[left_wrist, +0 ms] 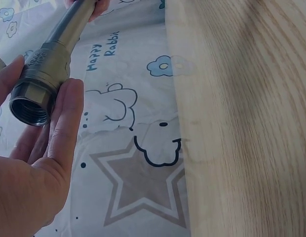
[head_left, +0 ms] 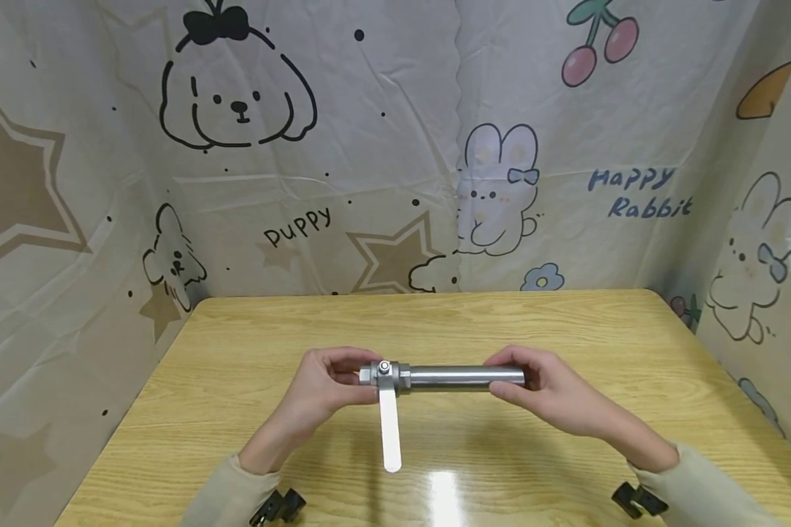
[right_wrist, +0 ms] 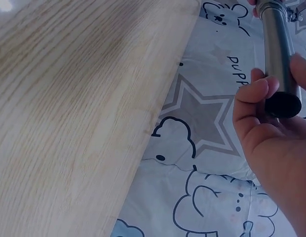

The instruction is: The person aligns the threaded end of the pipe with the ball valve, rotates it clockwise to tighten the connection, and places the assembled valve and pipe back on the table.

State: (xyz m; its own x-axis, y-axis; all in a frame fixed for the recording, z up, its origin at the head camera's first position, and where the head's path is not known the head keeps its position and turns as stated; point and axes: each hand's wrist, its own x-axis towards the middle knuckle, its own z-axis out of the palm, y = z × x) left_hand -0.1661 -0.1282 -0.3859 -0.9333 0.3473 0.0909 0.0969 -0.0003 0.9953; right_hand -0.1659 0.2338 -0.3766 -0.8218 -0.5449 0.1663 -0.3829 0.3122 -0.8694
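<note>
A steel ball valve [head_left: 385, 375] with a long flat lever handle [head_left: 390, 432] is joined to a smooth steel pipe [head_left: 458, 377], and both are held level above the table. My left hand [head_left: 316, 388] grips the valve body between thumb and fingers; in the left wrist view its open threaded end [left_wrist: 30, 109] faces the camera. Around the pipe's far end curl the thumb and fingers of my right hand [head_left: 554, 391]. The right wrist view shows that pipe end [right_wrist: 283, 104] as a dark round opening. The lever points toward me.
Below the hands lies a wooden table [head_left: 270, 329] with a light reflection near its front. Printed cloth [head_left: 382, 146] with cartoon animals and stars hangs behind the table and along both sides. Black devices [head_left: 639, 500] sit at both cuffs.
</note>
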